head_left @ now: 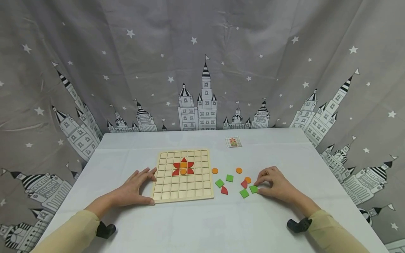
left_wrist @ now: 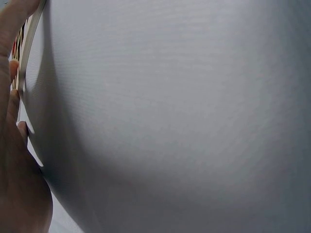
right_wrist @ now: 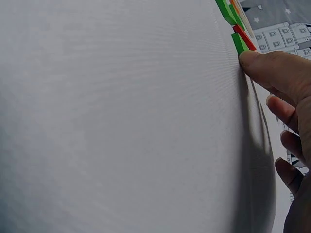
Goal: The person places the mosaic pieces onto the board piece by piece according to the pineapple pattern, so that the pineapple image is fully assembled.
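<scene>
Wooden grid board (head_left: 182, 175) sits steadied at its near-left corner by the left hand (head_left: 134, 188), fingers spread flat, while the right hand (head_left: 276, 184) pinches a green square tile (head_left: 253, 189) on the bench (head_left: 202, 225) among loose pieces to the right.

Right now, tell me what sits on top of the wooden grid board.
On the wooden grid board sit red petal pieces around orange pieces. The left hand rests on its left edge, covering part of it.

sleeves (head_left: 72, 230): pale yellow, long | wrist cameras (head_left: 105, 230): black, both wrists | hands bare
</scene>
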A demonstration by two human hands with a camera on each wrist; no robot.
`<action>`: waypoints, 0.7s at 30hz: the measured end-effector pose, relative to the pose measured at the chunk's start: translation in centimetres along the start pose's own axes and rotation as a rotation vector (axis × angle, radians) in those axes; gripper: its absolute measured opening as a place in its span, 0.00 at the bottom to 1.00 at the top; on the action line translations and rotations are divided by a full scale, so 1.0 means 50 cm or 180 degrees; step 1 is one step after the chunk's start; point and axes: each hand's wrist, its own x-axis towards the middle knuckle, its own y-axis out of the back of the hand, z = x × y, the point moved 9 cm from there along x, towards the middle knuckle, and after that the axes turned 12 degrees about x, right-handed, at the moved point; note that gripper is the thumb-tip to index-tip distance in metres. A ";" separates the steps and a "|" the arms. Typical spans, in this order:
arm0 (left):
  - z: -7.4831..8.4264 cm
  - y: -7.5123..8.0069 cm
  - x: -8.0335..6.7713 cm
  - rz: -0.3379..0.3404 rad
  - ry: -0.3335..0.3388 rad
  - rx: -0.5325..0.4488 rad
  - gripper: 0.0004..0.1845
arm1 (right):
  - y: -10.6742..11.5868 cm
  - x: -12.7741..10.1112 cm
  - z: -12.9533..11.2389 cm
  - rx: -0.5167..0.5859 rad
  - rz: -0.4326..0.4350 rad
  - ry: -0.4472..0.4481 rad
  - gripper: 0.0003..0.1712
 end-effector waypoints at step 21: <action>0.001 -0.001 -0.001 -0.0052 0.0041 -0.0002 0.44 | -0.006 0.064 -0.049 0.0251 0.0252 0.0036 0.11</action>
